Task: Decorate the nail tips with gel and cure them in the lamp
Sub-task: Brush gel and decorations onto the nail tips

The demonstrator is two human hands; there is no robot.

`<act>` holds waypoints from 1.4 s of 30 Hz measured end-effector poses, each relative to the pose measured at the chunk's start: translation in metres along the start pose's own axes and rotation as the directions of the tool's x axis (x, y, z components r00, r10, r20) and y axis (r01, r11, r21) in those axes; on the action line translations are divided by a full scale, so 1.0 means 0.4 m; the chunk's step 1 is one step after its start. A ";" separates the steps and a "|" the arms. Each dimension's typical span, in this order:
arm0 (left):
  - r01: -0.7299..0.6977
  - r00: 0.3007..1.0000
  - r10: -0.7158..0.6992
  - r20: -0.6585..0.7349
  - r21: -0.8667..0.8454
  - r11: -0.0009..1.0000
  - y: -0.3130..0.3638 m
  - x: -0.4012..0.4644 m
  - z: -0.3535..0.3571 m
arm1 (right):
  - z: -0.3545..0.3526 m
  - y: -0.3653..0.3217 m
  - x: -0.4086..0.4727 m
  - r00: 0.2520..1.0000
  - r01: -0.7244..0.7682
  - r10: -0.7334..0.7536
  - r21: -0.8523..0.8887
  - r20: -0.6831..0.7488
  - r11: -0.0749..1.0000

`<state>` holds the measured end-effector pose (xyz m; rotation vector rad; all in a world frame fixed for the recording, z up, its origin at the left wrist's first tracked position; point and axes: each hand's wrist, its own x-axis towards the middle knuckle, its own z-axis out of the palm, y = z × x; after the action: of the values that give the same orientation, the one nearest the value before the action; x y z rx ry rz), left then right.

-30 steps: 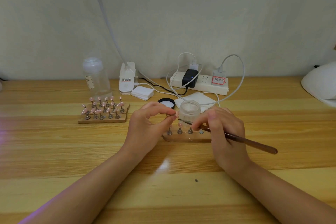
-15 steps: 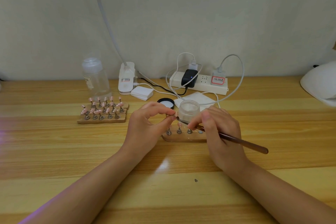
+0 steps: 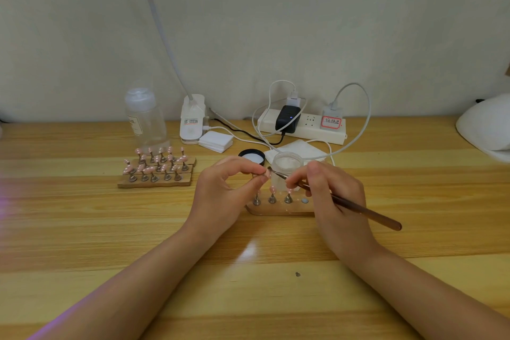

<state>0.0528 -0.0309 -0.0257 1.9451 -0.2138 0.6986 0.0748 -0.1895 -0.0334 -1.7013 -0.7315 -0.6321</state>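
My left hand [image 3: 225, 193] pinches a small pink nail tip [image 3: 267, 172] between thumb and forefinger, above a wooden holder [image 3: 278, 208] with three pink tips on metal stands. My right hand [image 3: 328, 199] grips a thin brown brush [image 3: 367, 212] like a pen; its fine end touches the pinched tip. An open frosted gel jar [image 3: 285, 167] stands just behind the holder, its black lid [image 3: 251, 156] beside it. The white curing lamp [image 3: 485, 125] shows at the right edge.
A second wooden holder [image 3: 156, 181] with several pink tips sits to the left, a clear bottle [image 3: 145, 119] behind it. A clip-lamp base [image 3: 192, 119], white pads [image 3: 215, 141], a power strip [image 3: 302, 125] and loose cables line the wall.
My right hand has shifted slightly left, bringing the brush end from near the jar onto the tip held by my left hand. The left hand has barely moved.
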 end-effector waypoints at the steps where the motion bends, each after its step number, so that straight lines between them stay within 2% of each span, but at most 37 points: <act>1: 0.003 1.000 -0.003 0.001 -0.003 1.000 0.001 0.000 0.000 | -0.001 -0.001 0.000 1.000 0.019 -0.019 0.001 -0.001 1.000; 6: 0.025 1.000 -0.025 0.007 -0.007 1.000 0.000 0.000 -0.003 | -0.003 -0.005 -0.003 0.998 0.057 -0.057 0.016 -0.025 0.998; 10: 0.049 0.999 -0.049 0.007 -0.007 0.999 0.001 -0.001 -0.003 | -0.003 -0.004 -0.001 0.998 0.035 -0.033 0.038 -0.053 0.999; 16: 0.056 0.998 -0.056 0.012 -0.004 0.998 0.001 0.000 -0.003 | 0.004 0.005 0.001 0.999 -0.040 0.041 0.036 0.000 0.999; 27: 0.041 0.999 -0.041 0.016 0.004 0.999 -0.001 0.003 -0.001 | -0.003 -0.006 0.001 0.999 0.024 -0.021 0.075 -0.042 0.997; 35: 0.006 1.000 -0.007 0.015 0.012 1.000 0.001 0.001 -0.003 | 0.001 0.004 0.004 0.999 0.024 -0.022 -0.057 0.040 0.998; 42: -0.012 1.000 0.012 0.018 0.014 1.000 0.000 0.002 -0.003 | -0.001 0.003 0.000 0.990 0.138 -0.136 -0.080 0.035 0.987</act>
<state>0.0531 -0.0299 -0.0249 1.9659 -0.2327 0.6922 0.0756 -0.1902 -0.0342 -1.7494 -0.8597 -0.7426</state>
